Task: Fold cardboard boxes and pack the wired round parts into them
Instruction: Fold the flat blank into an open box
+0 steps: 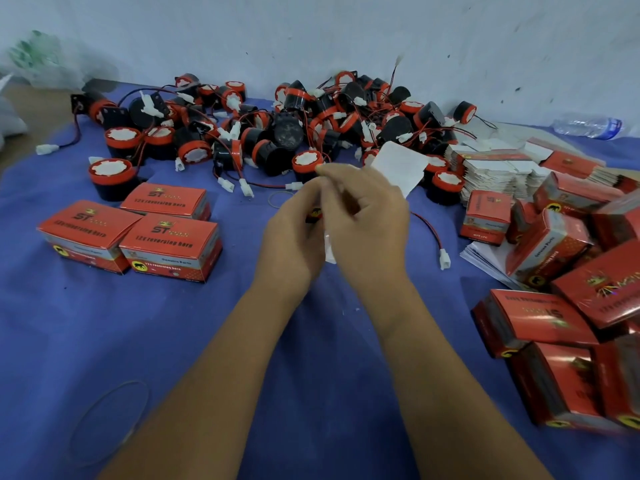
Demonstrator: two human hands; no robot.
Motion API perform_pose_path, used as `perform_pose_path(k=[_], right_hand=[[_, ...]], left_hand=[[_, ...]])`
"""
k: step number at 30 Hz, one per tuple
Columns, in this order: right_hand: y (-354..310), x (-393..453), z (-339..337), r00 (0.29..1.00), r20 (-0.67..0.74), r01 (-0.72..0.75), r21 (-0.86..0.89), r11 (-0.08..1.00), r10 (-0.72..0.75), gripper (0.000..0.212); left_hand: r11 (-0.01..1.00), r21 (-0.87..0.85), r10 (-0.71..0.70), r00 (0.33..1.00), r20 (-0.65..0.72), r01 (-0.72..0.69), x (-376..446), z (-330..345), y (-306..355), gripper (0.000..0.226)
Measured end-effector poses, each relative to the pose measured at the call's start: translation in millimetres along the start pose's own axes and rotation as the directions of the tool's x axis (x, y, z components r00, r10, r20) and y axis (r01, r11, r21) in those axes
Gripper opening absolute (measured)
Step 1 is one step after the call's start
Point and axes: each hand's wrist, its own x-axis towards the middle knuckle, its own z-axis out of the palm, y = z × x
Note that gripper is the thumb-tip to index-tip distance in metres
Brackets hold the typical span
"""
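Both hands meet over the middle of the blue cloth, fingers curled on a partly folded box [320, 233] held between them. The left hand [294, 233] grips it from the near-left side, and the right hand [363, 209] pinches its upper part with thumb and forefinger raised. Most of the box is hidden behind the hands; a red printed patch shows between them, a white edge sticks out below, and a white flap [400, 166] rises past the right hand toward the far right. Its long axis seems to run from near-left up to far-right, though blur makes this uncertain.

A red-and-black wire [427, 230] trails from beside the right hand to a white connector [444, 259] lying on the cloth.

The blue cloth [104, 323] covers the whole work surface, with a pale wall [311, 36] close behind it. Against the wall lies a heap of wired round parts [277, 126], black and red, their wires tangled. Three closed boxes [138, 233] stand together on the left. At the right, a stack of flat box blanks [498, 168] sits behind a loose pile of folded red boxes [568, 306] that runs to the frame's edge. A plastic bottle [588, 126] lies at the far right, and rubber bands [110, 420] rest near-left.

The cloth in front of the forearms, near and left, holds only the bands.
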Motion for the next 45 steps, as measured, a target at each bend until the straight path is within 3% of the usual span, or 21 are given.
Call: perform_pose_path(k=[2, 3, 5, 6, 7, 9, 10, 11, 14, 16, 18, 21, 28, 31, 34, 36, 38, 40, 42, 45], right_hand=[[-0.5, -9.6, 11.5, 0.987, 0.08, 0.147, -0.11, 0.983, -0.138, 0.021], [0.8, -14.3, 16.2, 0.985, 0.122, 0.13, -0.063, 0.99, -0.122, 0.021], [5.6, -19.6, 20.6, 0.983, 0.184, -0.038, 0.109, 0.993, 0.017, 0.021], [8.5, -20.2, 20.7, 0.973, 0.207, -0.142, 0.176, 0.974, 0.105, 0.021], [12.0, -19.6, 19.5, 0.958, 0.226, -0.226, 0.218, 0.95, 0.176, 0.02], [19.5, -16.8, 15.7, 0.936, 0.261, -0.304, 0.267, 0.915, 0.235, 0.019], [21.8, -15.7, 13.7, 0.936, 0.278, -0.29, 0.263, 0.92, 0.216, 0.018], [23.0, -15.6, 11.9, 0.938, 0.302, -0.241, 0.226, 0.944, 0.168, 0.017], [19.8, -20.8, 13.0, 0.899, 0.435, 0.058, 0.001, 0.998, -0.052, 0.018], [14.6, -23.4, 16.8, 0.849, 0.501, 0.267, -0.134, 0.954, -0.167, 0.014], [11.4, -24.3, 19.2, 0.823, 0.515, 0.387, -0.199, 0.9, -0.24, 0.011], [14.5, -23.2, 16.0, 0.812, 0.537, 0.408, -0.238, 0.882, -0.231, 0.016], [33.6, -15.8, -0.5, 0.931, 0.365, 0.113, -0.313, 0.943, 0.009, 0.025], [51.0, -9.6, -10.8, 0.961, 0.16, -0.176, -0.268, 0.947, 0.224, 0.027], [70.4, -0.6, -22.5, 0.843, -0.026, -0.528, -0.22, 0.82, 0.537, 0.017], [78.3, 2.2, -26.4, 0.766, -0.077, -0.612, -0.39, 0.688, 0.638, 0.052], [72.6, 2.2, -25.5, 0.816, -0.153, -0.552, -0.49, 0.675, 0.557, 0.072], [61.7, 1.4, -22.2, 0.926, -0.154, -0.377, -0.443, 0.813, 0.345, 0.073], [53.0, -1.2, -16.5, 0.99, 0.001, -0.132, -0.345, 0.929, 0.141, 0.072], [48.3, -8.9, -9.6, 0.937, 0.349, 0.072, -0.23, 0.971, 0.014, 0.069]], left_hand=[[0.998, -0.018, -0.054, 0.998, -0.023, 0.054, -0.5, -3.4, -1.7, 0.036], [0.993, -0.053, -0.108, 0.994, -0.011, 0.107, -0.4, -4.9, -2.1, 0.036], [0.929, -0.246, -0.26, 0.961, 0.099, 0.277, 2.0, -9.0, -2.7, 0.032], [0.82, -0.416, -0.333, 0.92, 0.208, 0.392, 3.8, -12.1, -1.4, 0.034], [0.649, -0.575, -0.362, 0.867, 0.342, 0.498, 5.9, -15.6, -1.2, 0.037], [0.319, -0.713, -0.298, 0.78, 0.551, 0.625, 10.7, -23.5, -3.0, 0.042], [0.245, -0.716, -0.287, 0.754, 0.591, 0.654, 11.7, -25.6, -3.5, 0.044], [0.234, -0.702, -0.32, 0.735, 0.598, 0.672, 12.5, -25.0, -4.7, 0.042], [0.384, -0.619, -0.557, 0.707, 0.436, 0.685, 13.4, -16.7, -8.6, 0.034], [0.467, -0.618, -0.637, 0.726, 0.261, 0.632, 15.1, -16.0, -12.6, 0.031], [0.455, -0.69, -0.685, 0.717, 0.134, 0.563, 18.9, -20.8, -17.1, 0.031], [0.434, -0.79, -0.712, 0.702, -0.006, 0.434, 25.0, -28.1, -20.6, 0.03], [0.388, -0.866, -0.702, 0.71, -0.057, 0.314, 23.0, -26.9, -18.2, 0.027], [0.391, -0.864, -0.728, 0.681, -0.079, 0.317, 25.4, -33.9, -21.1, 0.032], [0.416, -0.833, -0.734, 0.676, -0.069, 0.366, 24.6, -34.3, -21.6, 0.021], [0.452, -0.794, -0.729, 0.681, -0.066, 0.406, 23.7, -31.7, -20.4, 0.016], [0.49, -0.757, -0.72, 0.691, -0.072, 0.431, 23.4, -30.5, -21.3, 0.012], [0.547, -0.704, -0.698, 0.711, -0.085, 0.453, 22.6, -30.4, -22.6, 0.007], [0.606, -0.638, -0.679, 0.727, -0.104, 0.475, 21.3, -30.6, -23.0, 0.003], [0.647, -0.601, -0.655, 0.745, -0.123, 0.47, 19.7, -29.8, -22.5, 0.007]])
